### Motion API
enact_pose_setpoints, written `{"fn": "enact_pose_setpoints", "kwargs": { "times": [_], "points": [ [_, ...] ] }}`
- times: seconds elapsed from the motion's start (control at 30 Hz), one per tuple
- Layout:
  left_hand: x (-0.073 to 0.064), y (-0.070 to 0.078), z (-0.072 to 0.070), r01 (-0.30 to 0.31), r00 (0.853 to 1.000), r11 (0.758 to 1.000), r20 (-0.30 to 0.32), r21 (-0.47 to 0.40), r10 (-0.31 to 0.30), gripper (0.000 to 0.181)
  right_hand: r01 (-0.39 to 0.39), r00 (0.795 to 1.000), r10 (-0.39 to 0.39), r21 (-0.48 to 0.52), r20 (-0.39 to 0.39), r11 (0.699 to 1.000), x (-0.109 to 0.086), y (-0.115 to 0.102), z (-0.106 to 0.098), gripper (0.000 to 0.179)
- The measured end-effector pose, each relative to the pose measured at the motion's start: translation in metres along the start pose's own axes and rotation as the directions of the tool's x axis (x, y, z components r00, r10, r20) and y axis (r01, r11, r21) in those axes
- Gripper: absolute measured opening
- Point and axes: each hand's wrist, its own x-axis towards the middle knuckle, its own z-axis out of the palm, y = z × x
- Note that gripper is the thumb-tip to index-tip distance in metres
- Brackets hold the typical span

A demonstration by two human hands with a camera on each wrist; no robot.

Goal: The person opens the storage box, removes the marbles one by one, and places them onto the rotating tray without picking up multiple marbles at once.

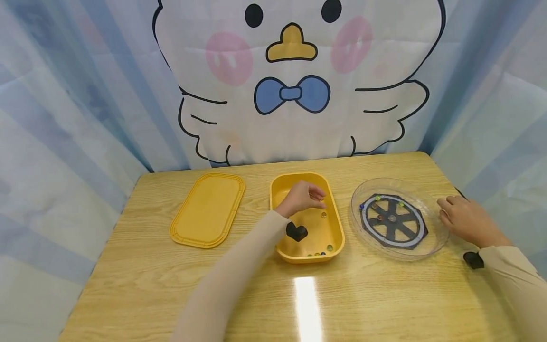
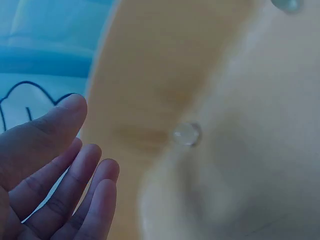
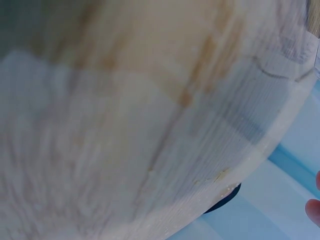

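My left hand (image 1: 304, 197) is over the far half of a yellow rectangular tub (image 1: 278, 190). Its fingers are bent loosely, thumb apart, with nothing between them in the left wrist view. Near those fingertips a clear marble (image 2: 186, 134) lies in the tub; several more marbles are gathered at its near end. On the right, my right hand (image 1: 467, 219) rests beside the rim of a round clear dish (image 1: 361, 228), fingers relaxed. Only its fingertips (image 3: 313, 210) show in the right wrist view. Inside the dish, several marbles lie on and around a dark spoked wheel shape (image 1: 391, 218).
A flat yellow lid (image 1: 208, 209) lies on the wooden table (image 1: 141, 275), left of the tub. Behind the table's far edge hangs a curtain (image 1: 290, 133) with a cartoon bird; striped curtains close in both sides.
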Motion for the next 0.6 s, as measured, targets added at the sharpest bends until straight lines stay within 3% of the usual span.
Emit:
{"fn": "enact_pose_setpoints", "kwargs": {
  "times": [0.27, 0.6],
  "points": [
    [0.012, -0.013, 0.019, 0.001, 0.999, 0.990, 0.043, 0.138, -0.007, 0.024, 0.002, 1.000, -0.002, -0.002, -0.002, 1.000, 0.001, -0.002, -0.002, 0.008],
    [0.017, -0.015, 0.026, 0.000, 0.997, 0.969, 0.074, 0.246, -0.019, 0.017, -0.008, 1.000, 0.008, 0.003, 0.023, 1.000, 0.001, -0.001, -0.001, 0.011]
  ]
}}
